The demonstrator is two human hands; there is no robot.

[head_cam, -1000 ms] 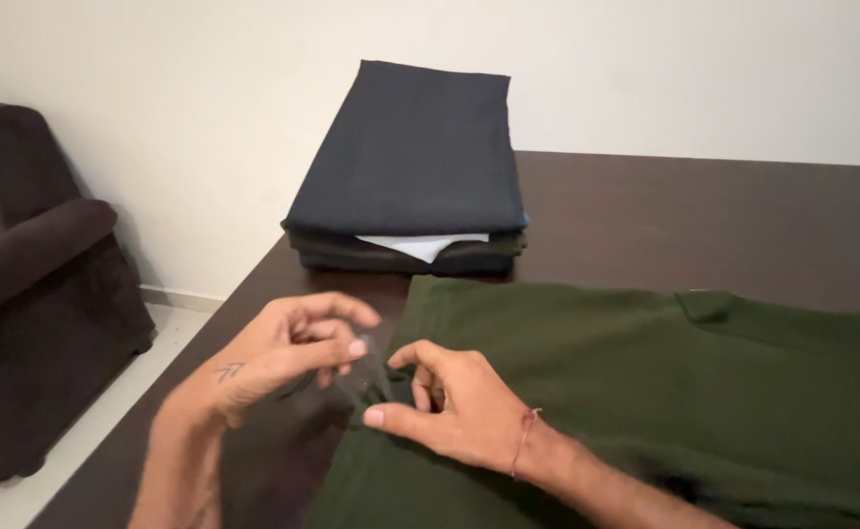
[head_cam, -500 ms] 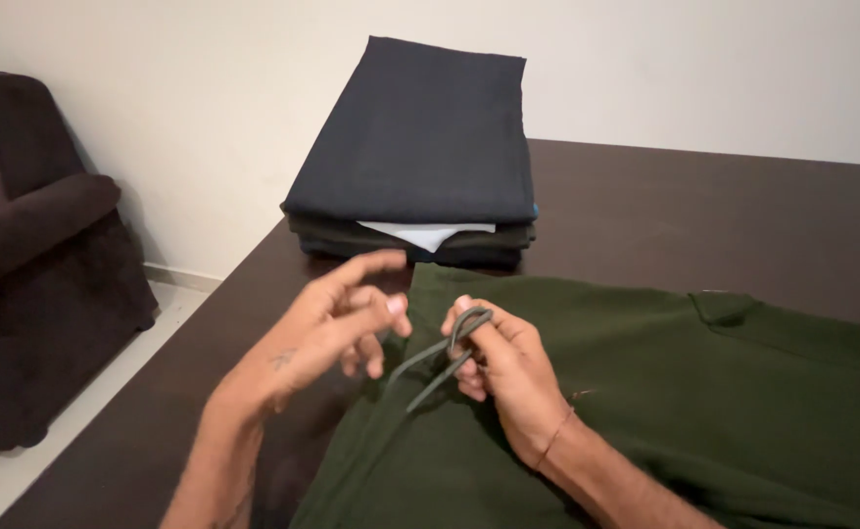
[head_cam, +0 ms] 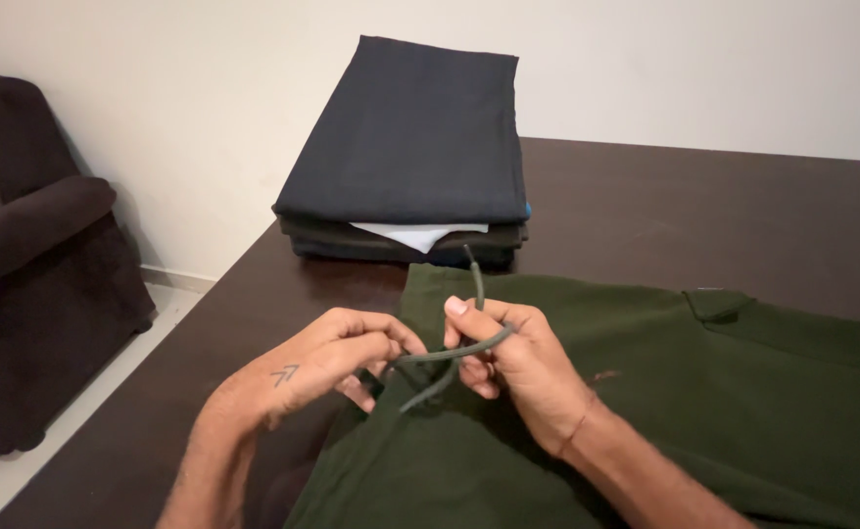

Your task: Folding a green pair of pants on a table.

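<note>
A dark green garment (head_cam: 645, 411) lies spread on the dark wooden table (head_cam: 704, 216). At its waistband my left hand (head_cam: 322, 367) pinches one end of the grey-green drawstring (head_cam: 445, 353). My right hand (head_cam: 513, 362) grips the other part of the cord, which loops over its fingers, with one free end (head_cam: 473, 269) sticking up. The two hands are close together over the garment's left edge.
A stack of folded dark clothes (head_cam: 410, 147) with a white piece showing between layers sits at the table's far left corner. A dark brown armchair (head_cam: 28, 264) stands on the floor to the left, beside a white wall.
Both hands rose from the waistband and pulled the drawstring out. The cord now crosses between them, looped over my right fingers, with one end pointing up.
</note>
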